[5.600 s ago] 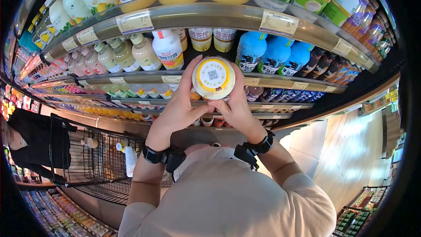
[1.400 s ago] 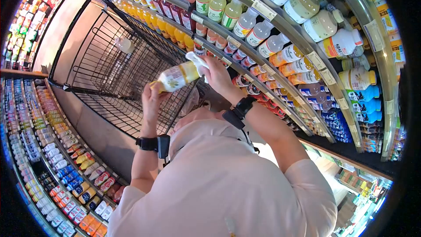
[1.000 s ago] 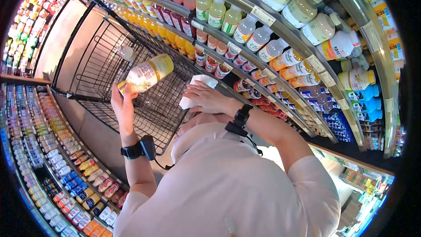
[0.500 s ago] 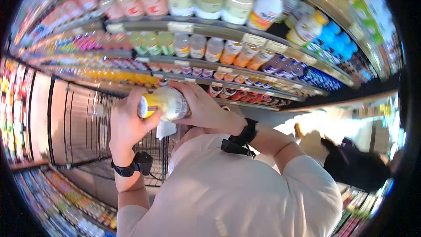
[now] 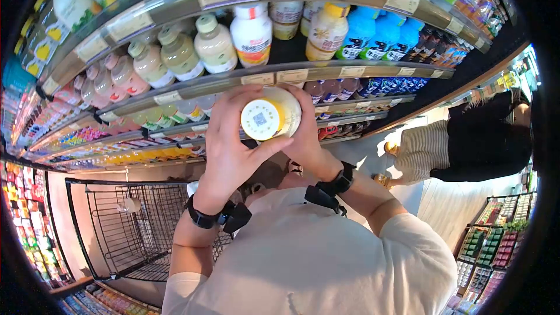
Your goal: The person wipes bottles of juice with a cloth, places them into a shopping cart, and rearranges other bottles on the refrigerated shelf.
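A drink bottle with a yellow cap and a QR code on its lid is raised in front of the chilled shelves, cap end toward me. My left hand wraps its left side and my right hand holds its right side. Both wrists carry black bands. Just beyond the bottle runs a shelf rail with price tags, above it a white bottle with a red cap and a yellow-capped bottle.
A black wire shopping cart stands at lower left with a small bottle inside. Blue bottles fill the shelf to the right. Another person in a striped top and dark skirt crouches in the aisle at right.
The view swung from the cart back to the shelves. The bottle went from my left hand alone, near the cart, up to shelf height held in both hands. The white cloth is out of sight.
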### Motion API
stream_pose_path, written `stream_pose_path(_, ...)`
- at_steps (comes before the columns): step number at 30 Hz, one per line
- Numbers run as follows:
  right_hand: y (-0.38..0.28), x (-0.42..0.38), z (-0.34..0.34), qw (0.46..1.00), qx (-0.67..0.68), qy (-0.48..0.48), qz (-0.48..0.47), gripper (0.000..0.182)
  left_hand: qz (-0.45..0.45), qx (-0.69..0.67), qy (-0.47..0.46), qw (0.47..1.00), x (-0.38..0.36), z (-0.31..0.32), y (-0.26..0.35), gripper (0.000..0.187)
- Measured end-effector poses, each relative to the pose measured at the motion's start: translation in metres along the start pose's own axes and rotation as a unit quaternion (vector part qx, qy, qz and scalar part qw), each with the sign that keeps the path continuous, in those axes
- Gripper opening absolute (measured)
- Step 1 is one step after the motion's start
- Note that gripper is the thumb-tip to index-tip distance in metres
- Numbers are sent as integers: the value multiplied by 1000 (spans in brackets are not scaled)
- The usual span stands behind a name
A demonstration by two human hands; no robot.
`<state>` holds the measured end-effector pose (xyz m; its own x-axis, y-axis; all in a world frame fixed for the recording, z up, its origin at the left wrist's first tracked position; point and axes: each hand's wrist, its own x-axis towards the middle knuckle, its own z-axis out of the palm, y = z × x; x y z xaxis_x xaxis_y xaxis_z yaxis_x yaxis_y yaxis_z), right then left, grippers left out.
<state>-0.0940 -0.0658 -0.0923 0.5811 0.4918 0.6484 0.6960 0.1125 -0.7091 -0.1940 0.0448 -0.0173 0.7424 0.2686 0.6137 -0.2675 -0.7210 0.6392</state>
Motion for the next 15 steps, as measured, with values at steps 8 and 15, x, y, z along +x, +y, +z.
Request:
stream_pose_path(8, 32, 29, -56, 993, -91, 66, -47, 79, 42, -47, 78, 995, 62, 45, 7, 49)
stream_pose_path(15, 63, 2, -90, 995, -41, -89, 33, 61, 48, 39, 103, 993, 83, 70, -2, 48)
